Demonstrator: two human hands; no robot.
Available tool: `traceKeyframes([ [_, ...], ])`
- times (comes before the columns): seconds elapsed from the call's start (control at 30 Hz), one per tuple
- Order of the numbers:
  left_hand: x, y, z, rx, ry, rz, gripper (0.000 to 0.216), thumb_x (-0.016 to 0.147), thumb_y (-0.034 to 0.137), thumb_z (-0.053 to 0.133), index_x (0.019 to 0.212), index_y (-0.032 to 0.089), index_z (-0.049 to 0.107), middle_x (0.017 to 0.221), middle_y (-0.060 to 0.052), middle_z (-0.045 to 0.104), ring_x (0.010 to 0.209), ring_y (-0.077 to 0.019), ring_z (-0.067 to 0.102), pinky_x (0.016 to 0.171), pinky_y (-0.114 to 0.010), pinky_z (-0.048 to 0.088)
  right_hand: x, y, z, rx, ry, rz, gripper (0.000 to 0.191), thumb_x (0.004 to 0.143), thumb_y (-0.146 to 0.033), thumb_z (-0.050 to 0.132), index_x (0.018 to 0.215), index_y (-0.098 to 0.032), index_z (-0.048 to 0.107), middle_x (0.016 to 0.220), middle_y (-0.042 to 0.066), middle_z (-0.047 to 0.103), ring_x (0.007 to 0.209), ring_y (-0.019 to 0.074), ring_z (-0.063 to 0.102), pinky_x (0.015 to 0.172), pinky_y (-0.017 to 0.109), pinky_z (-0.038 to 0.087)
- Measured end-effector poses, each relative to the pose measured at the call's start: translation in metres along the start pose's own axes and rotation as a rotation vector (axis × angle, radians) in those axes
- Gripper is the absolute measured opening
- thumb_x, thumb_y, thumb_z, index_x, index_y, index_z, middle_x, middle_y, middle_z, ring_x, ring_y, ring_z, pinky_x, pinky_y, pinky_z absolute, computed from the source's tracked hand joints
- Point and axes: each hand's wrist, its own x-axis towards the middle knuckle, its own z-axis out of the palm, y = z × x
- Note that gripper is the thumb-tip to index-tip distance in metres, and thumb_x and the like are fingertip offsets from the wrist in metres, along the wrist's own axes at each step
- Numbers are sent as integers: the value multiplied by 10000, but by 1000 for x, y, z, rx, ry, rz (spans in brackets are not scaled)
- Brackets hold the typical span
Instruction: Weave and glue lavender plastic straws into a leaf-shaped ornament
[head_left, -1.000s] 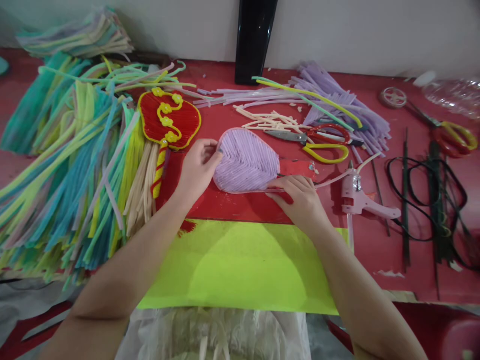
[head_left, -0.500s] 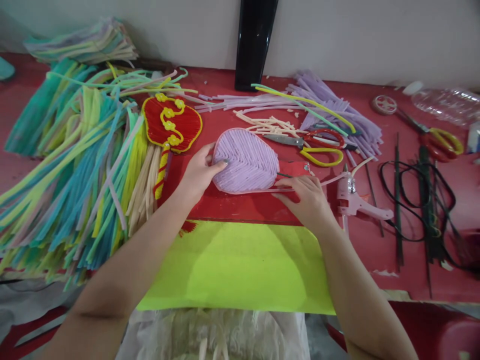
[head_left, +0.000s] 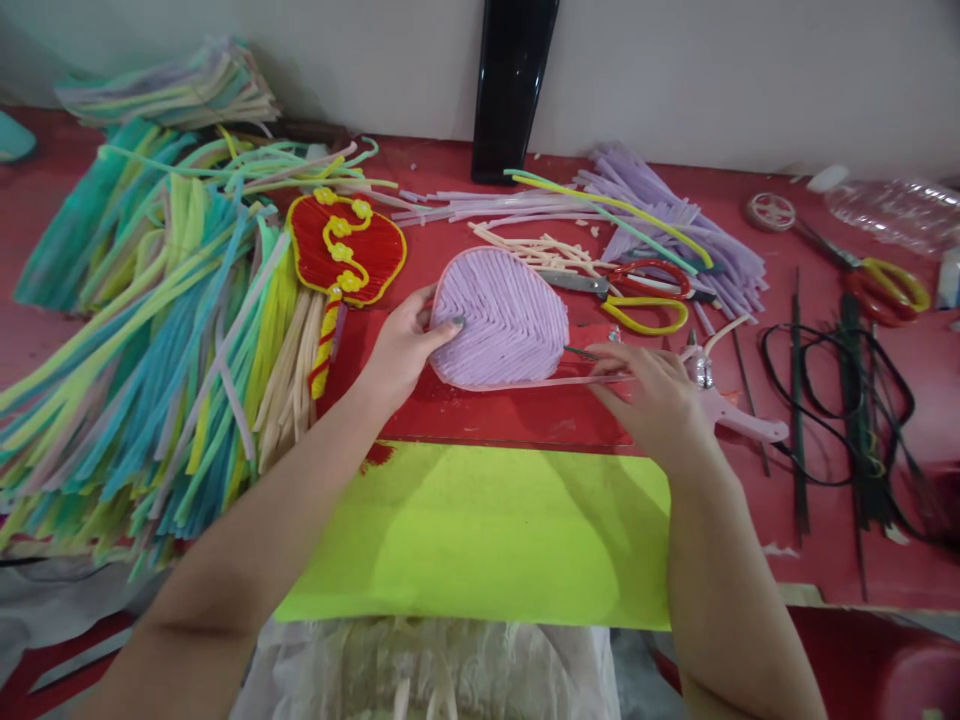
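A lilac fan-shaped panel of chenille stems (head_left: 499,315), edged in pink, is held just above the red table. My left hand (head_left: 409,335) grips its left edge, thumb on the front face. From the panel's right end a short dark stem (head_left: 579,352) sticks out towards my right hand (head_left: 649,390). My right hand's fingers are closed on a pink chenille stem (head_left: 574,380) that runs from the panel's lower edge; whether they also touch the dark stem, I cannot tell. A pink glue gun (head_left: 739,415) lies right behind that hand.
Left lie a red and yellow fan (head_left: 330,255) and bundles of coloured chenille stems (head_left: 187,330). Beyond the panel are scissors (head_left: 645,312), cream offcuts (head_left: 536,248) and lilac stems (head_left: 660,215). On the right are a black cable (head_left: 772,370) and dark rods (head_left: 851,420). A yellow-green sheet (head_left: 480,540) covers the front.
My right hand has slid to the right along the pink chenille stem. The lilac panel has shifted slightly right, its right end a little further over.
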Motion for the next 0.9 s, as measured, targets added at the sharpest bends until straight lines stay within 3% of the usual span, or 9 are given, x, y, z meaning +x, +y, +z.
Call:
traceKeyframes([
  [0.17, -1, 1, 0, 21, 26, 27, 527, 780, 359, 631, 1263, 211, 484, 1174, -95, 644, 1119, -259, 605, 940, -428, 493, -2, 6, 1, -134, 31, 26, 291, 856, -209, 529, 1130, -259, 615, 915, 53, 659, 899, 237, 631, 806, 400, 446],
  [0.37, 0, 5, -3, 18, 52, -6, 503, 743, 270, 635, 1228, 198, 521, 1153, -74, 658, 1094, -249, 613, 951, -428, 484, -1, 2, -2, -186, 132, -1, 157, 882, -261, 548, 958, -246, 684, 862, 47, 641, 807, 206, 620, 768, 378, 432],
  [0.67, -1, 14, -11, 184, 44, -76, 435, 699, 155, 605, 1134, 160, 587, 1128, -85, 667, 1068, -233, 617, 986, -441, 453, -15, -19, -4, -288, -26, -54, 169, 916, -248, 488, 911, -209, 653, 824, 46, 637, 740, 184, 584, 677, 341, 406],
  [0.9, 0, 8, -14, 428, 71, -37, 532, 688, 121, 634, 1213, 167, 564, 1228, -104, 611, 1135, -241, 571, 1030, -448, 417, -35, -38, 2, -301, -86, -58, 173, 917, -213, 480, 947, -193, 648, 822, 49, 649, 718, 180, 574, 663, 330, 396],
])
